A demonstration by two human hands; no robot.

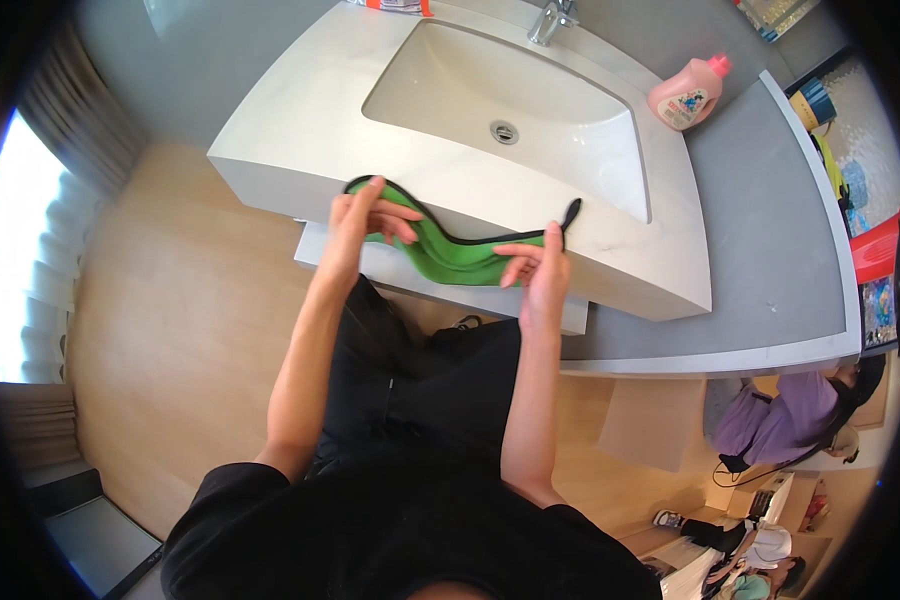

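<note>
A green cloth with a black edging hangs between my two hands, in front of the washbasin counter. My left hand grips its left end, thumb on the black edge. The right end is pinched by my right hand, where a short black loop sticks up over the counter edge. Between the hands the cloth sags in soft folds. Just beyond it lies the white sink with a round metal drain; its basin shows no water that I can make out.
The white counter has a chrome faucet at the back and a pink bottle at the right. A package lies at the far edge. A grey partition borders the right side. Other people are beyond it.
</note>
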